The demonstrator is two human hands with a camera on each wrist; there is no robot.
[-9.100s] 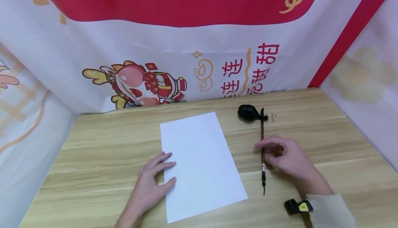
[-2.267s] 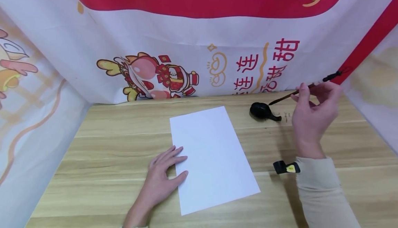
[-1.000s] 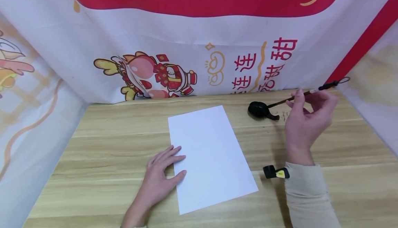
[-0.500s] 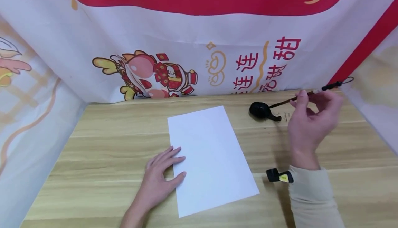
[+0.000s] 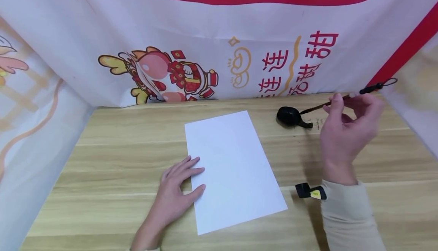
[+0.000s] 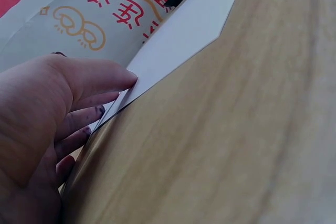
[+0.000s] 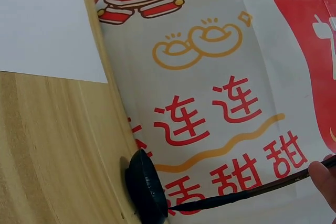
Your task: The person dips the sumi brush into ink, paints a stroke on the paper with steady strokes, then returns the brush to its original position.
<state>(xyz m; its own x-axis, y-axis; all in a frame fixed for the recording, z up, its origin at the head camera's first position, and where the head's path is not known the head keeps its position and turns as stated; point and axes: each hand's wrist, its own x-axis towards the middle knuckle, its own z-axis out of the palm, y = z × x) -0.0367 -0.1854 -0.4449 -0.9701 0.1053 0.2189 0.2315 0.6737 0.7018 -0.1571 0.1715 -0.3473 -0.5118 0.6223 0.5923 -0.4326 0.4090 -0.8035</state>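
A white sheet of paper lies on the wooden table. My left hand rests at its left edge, fingers spread and relaxed, fingertips on the sheet. Dark smudges mark some fingertips in the left wrist view. At the back right, a small black ink dish with a curved handle sits on the table. My right hand pinches a writing brush between thumb and fingers, held slanted with its hanging loop up to the right. In the right wrist view the dark brush tip meets the dish's rim.
A white cloth backdrop with red and yellow prints hangs along the table's back edge. Small dark marks lie on the wood beside the dish handle. A black wrist camera with a yellow label juts from the right sleeve.
Earliest, the brush lay across the dish's handle with my right hand at its shaft; now it is lifted and turned, tip at the dish. My left hand stays on the paper.
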